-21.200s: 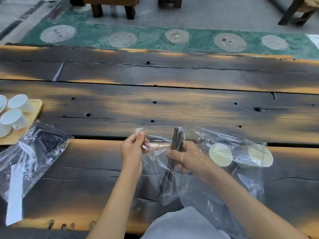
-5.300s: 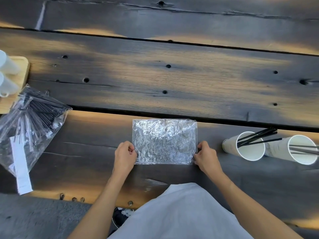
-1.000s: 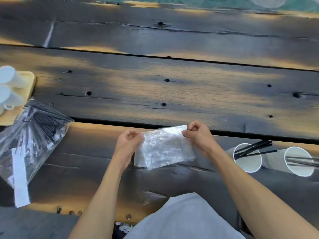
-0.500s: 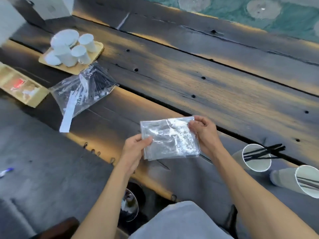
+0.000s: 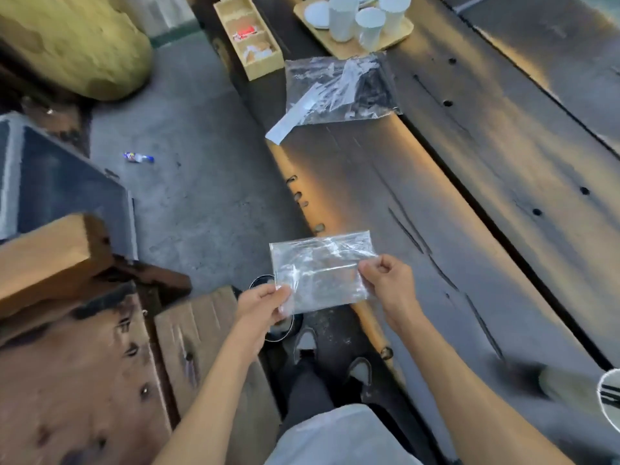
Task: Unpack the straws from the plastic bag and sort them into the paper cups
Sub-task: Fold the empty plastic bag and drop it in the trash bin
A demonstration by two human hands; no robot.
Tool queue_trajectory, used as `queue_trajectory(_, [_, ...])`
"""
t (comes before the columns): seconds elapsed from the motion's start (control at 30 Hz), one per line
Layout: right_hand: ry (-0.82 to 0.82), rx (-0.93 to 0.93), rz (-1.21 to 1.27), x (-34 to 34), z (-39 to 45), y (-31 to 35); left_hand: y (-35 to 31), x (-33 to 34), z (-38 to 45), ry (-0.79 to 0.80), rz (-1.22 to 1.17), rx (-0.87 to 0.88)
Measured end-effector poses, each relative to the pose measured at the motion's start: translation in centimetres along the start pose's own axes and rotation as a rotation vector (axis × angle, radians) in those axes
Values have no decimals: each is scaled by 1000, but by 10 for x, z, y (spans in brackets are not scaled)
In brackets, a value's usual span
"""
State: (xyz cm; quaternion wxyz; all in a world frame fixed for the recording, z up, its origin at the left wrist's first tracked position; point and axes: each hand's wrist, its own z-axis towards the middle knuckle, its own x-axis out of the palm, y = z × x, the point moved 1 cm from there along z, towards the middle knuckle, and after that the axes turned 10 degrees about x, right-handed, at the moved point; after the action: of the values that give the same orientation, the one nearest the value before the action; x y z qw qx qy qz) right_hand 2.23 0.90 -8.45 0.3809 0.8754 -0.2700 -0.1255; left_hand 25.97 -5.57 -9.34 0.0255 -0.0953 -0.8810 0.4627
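White paper cup (image 5: 609, 402) with black straws at near right edge of dark wooden plank table (image 5: 469, 203). Left hand (image 5: 263, 302) pinches lower left corner of flattened clear plastic bag (image 5: 320, 271); right hand (image 5: 387, 275), fingers curled, grips right edge; bag held above table's near edge. Farther: clear bag of black straws (image 5: 339, 88) on table, then light wooden tray (image 5: 394, 36) of white cups.

Two hands show, a left hand (image 5: 265, 302) and a right hand (image 5: 385, 276). There are two clear plastic bags: one folded empty bag (image 5: 320, 270) and one full bag of dark straws (image 5: 339, 87). One wooden tray (image 5: 396, 36) carries four upright white cups (image 5: 342, 16) and one white lid (image 5: 317, 13). One paper cup (image 5: 609, 402) lies at the right edge. One partitioned wooden box (image 5: 250, 35) has three compartments. Two shoes (image 5: 305, 340) show below.
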Motion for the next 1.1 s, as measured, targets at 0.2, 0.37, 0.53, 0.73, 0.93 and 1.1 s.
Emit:
queue_trajectory(0.2, [185,70,-326,87,12,-44,67,-72,-1,-294,-133,-115])
queue_trajectory(0.37, [119,140,-481,138,45,-110,147,-100,11,-358,-256,-303])
queue_trajectory(0.53, [114,295,-583,172,109,-168,225,-99,45,-479,-516,-439])
queue_trajectory(0.73, [12,314,-727,190,203,-219,290,-80,108,-512,-698,-621])
queue_trajectory(0.93, [26,279,-847,216,288,-281,360,-68,173,-593,-770,-721])
queue_trajectory(1.1, [70,250,-958,236,336,-319,404,-54,207,-637,-868,-792])
